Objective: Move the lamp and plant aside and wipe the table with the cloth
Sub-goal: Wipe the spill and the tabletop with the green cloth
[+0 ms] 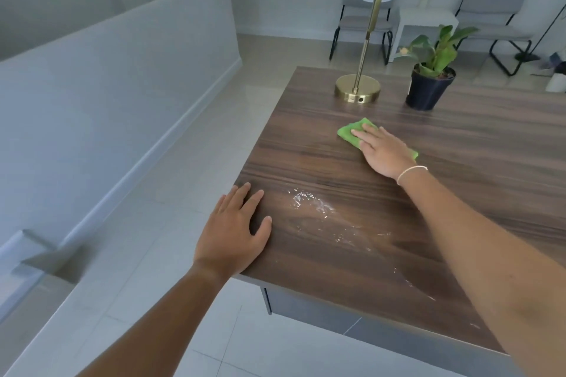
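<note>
A dark wooden table (459, 144) fills the right half of the view. My right hand (381, 151) lies flat on a folded green cloth (349, 131) near the table's middle, pressing it onto the wood. My left hand (235, 232) rests flat on the table's left edge, holding nothing. Between the hands a white powdery smear (318, 211) marks the wood and trails toward the front right. A brass lamp (358, 90) with a white shade stands near the far edge. A potted plant (427, 86) in a dark pot stands just to the lamp's right.
A white half wall (122, 76) runs along the left above pale floor tiles. Beyond the table stand two black-framed chairs (493, 6) and a small white side table (425, 17). A grey drawer front (306, 309) shows under the table's front edge.
</note>
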Tool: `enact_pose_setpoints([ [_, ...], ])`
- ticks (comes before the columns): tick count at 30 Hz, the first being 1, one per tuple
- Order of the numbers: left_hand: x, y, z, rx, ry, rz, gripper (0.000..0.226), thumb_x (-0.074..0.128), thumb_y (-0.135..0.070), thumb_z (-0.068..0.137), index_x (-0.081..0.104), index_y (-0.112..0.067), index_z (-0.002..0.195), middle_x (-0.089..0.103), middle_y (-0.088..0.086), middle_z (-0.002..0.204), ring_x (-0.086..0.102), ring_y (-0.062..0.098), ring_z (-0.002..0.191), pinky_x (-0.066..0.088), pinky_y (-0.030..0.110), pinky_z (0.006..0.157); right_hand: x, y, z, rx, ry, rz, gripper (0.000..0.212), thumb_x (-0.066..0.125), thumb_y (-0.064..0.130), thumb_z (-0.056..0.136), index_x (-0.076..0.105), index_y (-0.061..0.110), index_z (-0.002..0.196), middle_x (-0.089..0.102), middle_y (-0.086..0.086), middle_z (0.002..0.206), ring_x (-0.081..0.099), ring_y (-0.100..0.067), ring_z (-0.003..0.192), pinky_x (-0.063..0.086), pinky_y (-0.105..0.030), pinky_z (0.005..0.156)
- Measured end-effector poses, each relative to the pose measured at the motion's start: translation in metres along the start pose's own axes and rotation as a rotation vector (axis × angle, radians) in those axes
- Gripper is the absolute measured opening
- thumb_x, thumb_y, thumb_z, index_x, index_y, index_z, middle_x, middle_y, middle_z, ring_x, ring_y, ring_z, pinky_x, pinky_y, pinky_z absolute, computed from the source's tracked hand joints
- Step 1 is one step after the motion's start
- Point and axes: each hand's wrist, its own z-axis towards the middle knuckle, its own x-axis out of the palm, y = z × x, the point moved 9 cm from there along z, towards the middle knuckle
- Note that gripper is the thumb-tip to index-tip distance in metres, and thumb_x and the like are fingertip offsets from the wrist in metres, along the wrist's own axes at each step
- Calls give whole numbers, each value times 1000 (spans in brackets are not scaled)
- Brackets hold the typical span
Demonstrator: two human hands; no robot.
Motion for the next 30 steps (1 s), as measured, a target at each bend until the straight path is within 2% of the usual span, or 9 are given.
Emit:
enact_pose_setpoints([
  [4, 1, 1, 0, 3, 10, 5, 80, 12, -61, 73, 31, -28, 144, 23, -3, 156, 13, 14, 146, -1, 22, 114, 27, 112, -53, -377, 96, 55, 40, 31, 27, 100, 39, 33, 138, 24, 10, 154, 13, -16, 145, 11, -30, 118],
  [7, 3, 3, 1, 6, 17, -2, 78, 13, -61, 75, 30, -28, 144, 23, -3, 157, 12, 14, 146, 0, 24, 116, 17, 91, -97, -511, 146, 74, 39, 30, 28, 100, 38, 36, 137, 19, 20, 147, 9, -4, 141, 6, -22, 115],
  [10, 4, 4, 1, -3, 11, -15, 68, 22, -56, 82, 30, -28, 144, 22, -4, 157, 11, 13, 146, 1, 25, 118, 1, 44, -70, -346, 120, 85, 40, 31, 25, 100, 39, 34, 137, 24, 13, 152, 13, -11, 144, 8, -25, 116],
  [13, 2, 3, 1, -2, 11, -22, 65, 27, -52, 84, 29, -28, 144, 21, -4, 157, 10, 13, 146, 0, 25, 118, 3, 47, -14, -150, 54, 78, 40, 29, 24, 100, 41, 32, 137, 26, 5, 155, 15, -19, 145, 11, -32, 118],
  [15, 2, 2, 2, 3, 14, -24, 65, 26, -51, 84, 29, -28, 144, 20, -4, 157, 10, 13, 146, -2, 23, 116, 16, 83, 7, -171, 47, 77, 40, 29, 25, 99, 42, 32, 137, 26, 4, 155, 17, -22, 145, 11, -33, 118],
  [18, 0, -2, 4, 9, 13, -29, 64, 26, -51, 86, 27, -28, 145, 18, -4, 158, 8, 13, 146, -5, 21, 114, 35, 147, -17, -415, 98, 64, 39, 29, 26, 100, 41, 31, 137, 28, 4, 154, 18, -19, 144, 9, -32, 118],
  [21, -4, 5, 5, 5, 17, -28, 58, 32, -46, 92, 26, -26, 146, 17, -3, 158, 7, 14, 147, -5, 22, 114, 34, 145, -57, -533, 129, 106, 39, 31, 25, 100, 42, 31, 137, 29, 10, 151, 16, -9, 142, 10, -25, 115],
  [27, -2, 0, 1, 21, 17, -56, 58, 35, -45, 92, 26, -25, 146, 17, -2, 158, 6, 15, 147, -4, 24, 116, 20, 83, 2, -142, 68, 11, 42, 25, 27, 100, 36, 34, 140, 22, 5, 156, 15, -24, 145, 11, -39, 120],
  [30, 0, -1, -1, 27, 13, -44, 59, 32, -46, 91, 26, -25, 146, 17, -1, 158, 6, 16, 147, -5, 23, 114, 46, 151, 16, -249, 107, 1, 43, 24, 29, 99, 33, 35, 141, 20, 3, 157, 13, -28, 146, 11, -42, 120],
])
